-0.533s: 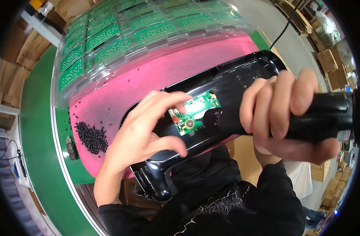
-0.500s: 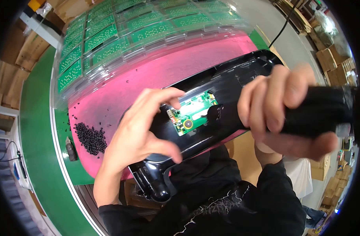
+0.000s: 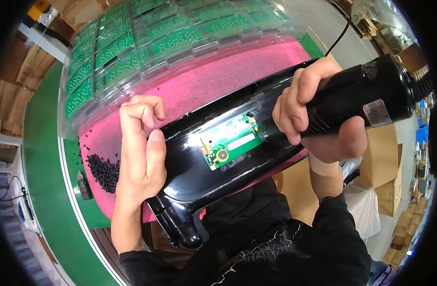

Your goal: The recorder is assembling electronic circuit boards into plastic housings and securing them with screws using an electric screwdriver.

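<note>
My right hand (image 3: pixel 318 107) is wrapped around a black electric screwdriver (image 3: pixel 357 97), a thick cylinder with a ribbed cable end. The front of the screwdriver is hidden by my fingers. Below lies a glossy black plastic housing (image 3: pixel 190 176), slanting across a pink mat (image 3: pixel 199 95). A green circuit board (image 3: pixel 237 143) with a round gold-rimmed part sits in the housing. At the housing's left edge, my left hand (image 3: pixel 142 148) is closed, fingers curled and thumb near them. Whether anything is pinched there cannot be made out.
Clear plastic trays (image 3: pixel 171 35) of green circuit boards stand along the back. Left on the mat is a heap of small black screw-like pieces (image 3: pixel 104 174), with a short dark tool (image 3: pixel 84 186) beside it on the green table (image 3: pixel 46 143). Cardboard boxes (image 3: pixel 378 157) stand at the right.
My left hand has moved left off the board and curled its fingers. My right hand has tilted the screwdriver's back end upward, and its front no longer shows over the board.
</note>
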The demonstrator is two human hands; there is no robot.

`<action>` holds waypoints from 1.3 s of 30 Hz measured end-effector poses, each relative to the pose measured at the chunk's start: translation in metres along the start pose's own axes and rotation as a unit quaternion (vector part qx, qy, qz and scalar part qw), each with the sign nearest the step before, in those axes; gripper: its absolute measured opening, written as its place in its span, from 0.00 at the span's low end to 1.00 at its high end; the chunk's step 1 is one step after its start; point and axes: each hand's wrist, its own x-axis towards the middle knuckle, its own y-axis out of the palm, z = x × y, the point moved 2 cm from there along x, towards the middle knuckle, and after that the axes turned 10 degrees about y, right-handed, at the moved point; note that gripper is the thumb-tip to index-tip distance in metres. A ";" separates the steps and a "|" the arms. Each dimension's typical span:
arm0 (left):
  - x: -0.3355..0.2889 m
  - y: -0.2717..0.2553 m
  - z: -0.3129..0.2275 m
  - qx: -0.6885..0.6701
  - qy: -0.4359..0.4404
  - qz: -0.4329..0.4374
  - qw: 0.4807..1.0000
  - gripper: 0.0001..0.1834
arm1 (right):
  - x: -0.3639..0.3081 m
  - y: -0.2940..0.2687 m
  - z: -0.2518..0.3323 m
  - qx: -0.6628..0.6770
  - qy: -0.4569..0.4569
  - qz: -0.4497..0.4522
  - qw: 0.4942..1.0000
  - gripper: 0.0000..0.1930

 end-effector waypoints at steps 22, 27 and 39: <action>0.007 0.008 -0.007 0.253 -0.088 0.151 0.952 0.12 | 0.012 -0.012 -0.004 0.160 0.076 -0.105 0.979 0.20; 0.008 0.018 -0.011 0.266 -0.098 0.197 0.938 0.11 | 0.017 -0.053 -0.017 0.363 0.048 -0.265 0.892 0.06; 0.007 0.017 -0.020 0.319 -0.111 0.241 0.910 0.16 | -0.141 -0.126 -0.009 -0.062 -0.222 -0.528 0.817 0.17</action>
